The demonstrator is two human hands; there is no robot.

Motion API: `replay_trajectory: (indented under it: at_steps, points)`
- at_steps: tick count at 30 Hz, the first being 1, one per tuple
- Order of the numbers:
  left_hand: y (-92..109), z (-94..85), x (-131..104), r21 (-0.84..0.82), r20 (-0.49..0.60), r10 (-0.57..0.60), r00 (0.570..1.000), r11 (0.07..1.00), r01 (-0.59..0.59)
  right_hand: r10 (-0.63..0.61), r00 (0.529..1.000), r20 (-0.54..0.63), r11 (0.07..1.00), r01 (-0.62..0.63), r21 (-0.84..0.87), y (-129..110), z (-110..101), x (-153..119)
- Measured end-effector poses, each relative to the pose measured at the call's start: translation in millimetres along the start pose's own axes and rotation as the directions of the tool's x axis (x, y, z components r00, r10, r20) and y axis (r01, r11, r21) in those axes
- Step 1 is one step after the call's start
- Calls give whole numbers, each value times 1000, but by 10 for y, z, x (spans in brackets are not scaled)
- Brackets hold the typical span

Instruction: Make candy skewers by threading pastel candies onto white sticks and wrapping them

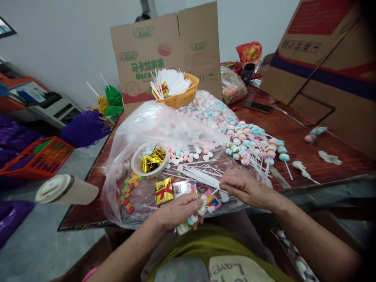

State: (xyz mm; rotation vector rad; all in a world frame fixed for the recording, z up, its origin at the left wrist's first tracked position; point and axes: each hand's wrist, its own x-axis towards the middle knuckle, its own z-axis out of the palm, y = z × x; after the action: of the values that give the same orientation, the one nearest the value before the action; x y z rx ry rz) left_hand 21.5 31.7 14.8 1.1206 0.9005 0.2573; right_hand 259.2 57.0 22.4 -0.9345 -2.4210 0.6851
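Pastel marshmallow candies [192, 219] in a row, white and pale blue, are gripped in my left hand [182, 209] close to my body. The fingers hide part of the row. Just beyond that hand lie a gold square card with a red ribbon print [164, 191] and a colourful printed card [212, 201]. My right hand [243, 186] is closed, its fingertips together at the right end of a pile of white sticks [199, 175]. What those fingers pinch is too small to make out.
A bowl of gold twist ties [152, 158] stands beside a clear bag of round candies [208, 109]. Finished candy skewers [255, 143] lie right. A yellow basket of white sticks [179, 96] is behind. A cup [67, 189] stands at the left edge; cardboard boxes [167, 43] rise at the back.
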Motion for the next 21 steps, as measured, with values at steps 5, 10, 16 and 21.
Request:
replay_trajectory:
  at_steps: [5,10,16,21]
  points:
    - [-164,169,58,42,-200,78,977,997,-71,10,999,34,1000,-10,-13,-57,123,118]
    - [-254,126,96,252,-483,262,835,955,-154,236,969,-72,920,-199,336,-67,329,121]
    - [-287,151,88,639,-475,430,768,768,-35,534,831,156,463,-442,768,-302,837,96]
    - [-227,181,20,485,-209,381,901,840,-243,552,811,193,370,-446,815,-411,958,111]
